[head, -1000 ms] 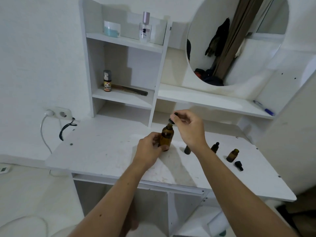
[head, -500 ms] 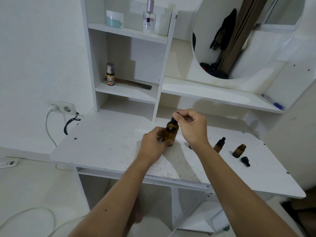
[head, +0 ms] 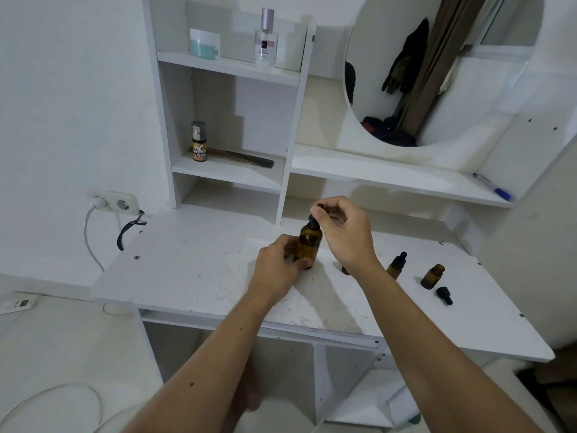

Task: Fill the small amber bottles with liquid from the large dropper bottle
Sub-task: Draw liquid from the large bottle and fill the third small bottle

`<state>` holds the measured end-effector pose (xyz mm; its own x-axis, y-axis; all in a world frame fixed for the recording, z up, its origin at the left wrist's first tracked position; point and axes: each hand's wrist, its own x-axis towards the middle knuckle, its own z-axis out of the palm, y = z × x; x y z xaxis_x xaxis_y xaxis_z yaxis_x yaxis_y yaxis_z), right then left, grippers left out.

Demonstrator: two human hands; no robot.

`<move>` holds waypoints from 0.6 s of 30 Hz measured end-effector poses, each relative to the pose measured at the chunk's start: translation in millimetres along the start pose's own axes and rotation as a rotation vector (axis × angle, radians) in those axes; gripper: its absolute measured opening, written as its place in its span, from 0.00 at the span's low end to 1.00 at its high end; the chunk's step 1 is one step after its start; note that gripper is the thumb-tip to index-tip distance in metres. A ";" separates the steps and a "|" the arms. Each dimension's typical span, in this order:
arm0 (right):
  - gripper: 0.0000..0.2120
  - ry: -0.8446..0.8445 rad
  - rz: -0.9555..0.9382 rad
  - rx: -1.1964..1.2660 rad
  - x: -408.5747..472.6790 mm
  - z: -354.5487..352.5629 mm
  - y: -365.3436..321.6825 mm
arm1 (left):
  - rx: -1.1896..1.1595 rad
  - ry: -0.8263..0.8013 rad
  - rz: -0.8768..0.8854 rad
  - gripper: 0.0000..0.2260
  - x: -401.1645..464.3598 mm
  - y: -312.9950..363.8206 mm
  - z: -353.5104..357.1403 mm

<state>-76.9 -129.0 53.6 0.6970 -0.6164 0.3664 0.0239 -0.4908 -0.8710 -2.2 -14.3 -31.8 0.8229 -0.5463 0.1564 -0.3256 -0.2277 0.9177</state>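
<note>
The large amber dropper bottle (head: 309, 246) stands upright on the white desk (head: 193, 270). My left hand (head: 278, 264) grips its lower body from the left. My right hand (head: 342, 229) pinches the black dropper cap (head: 315, 215) at the bottle's neck. To the right stand a small amber bottle with a black dropper cap (head: 396, 265) and an uncapped small amber bottle (head: 432, 276). A loose black dropper cap (head: 444, 294) lies beside the uncapped one. Another small dark object (head: 345, 270) is mostly hidden behind my right wrist.
A shelf unit at the back holds a perfume bottle (head: 266, 39), a jar (head: 204, 43), a small bottle (head: 199, 141) and a comb (head: 240, 158). A round mirror (head: 437, 67) hangs at right. A pen (head: 493, 186) lies on the right shelf. A wall socket (head: 114, 203) sits left.
My right hand came down with the dropper cap onto the large bottle's neck. My left hand kept its hold on the bottle. The view shifted slightly.
</note>
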 end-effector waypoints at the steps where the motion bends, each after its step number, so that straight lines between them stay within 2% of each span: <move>1: 0.03 0.007 -0.005 0.026 0.7 -2.1 -3.2 | 0.007 -0.002 -0.003 0.22 -0.3 0.6 0.2; 12: 0.06 0.172 -0.144 0.245 7.0 -40.8 -41.7 | 0.033 0.006 -0.024 0.25 -7.7 10.6 -0.6; 18: 0.07 0.229 -0.192 0.290 -4.9 -79.3 -41.2 | 0.046 0.053 -0.046 0.32 -21.7 11.9 0.6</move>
<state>-138.1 -154.6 113.6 0.4836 -0.6673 0.5664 0.3616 -0.4369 -0.8236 -24.2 -5.7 -24.5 0.8608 -0.4909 0.1347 -0.3067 -0.2889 0.9069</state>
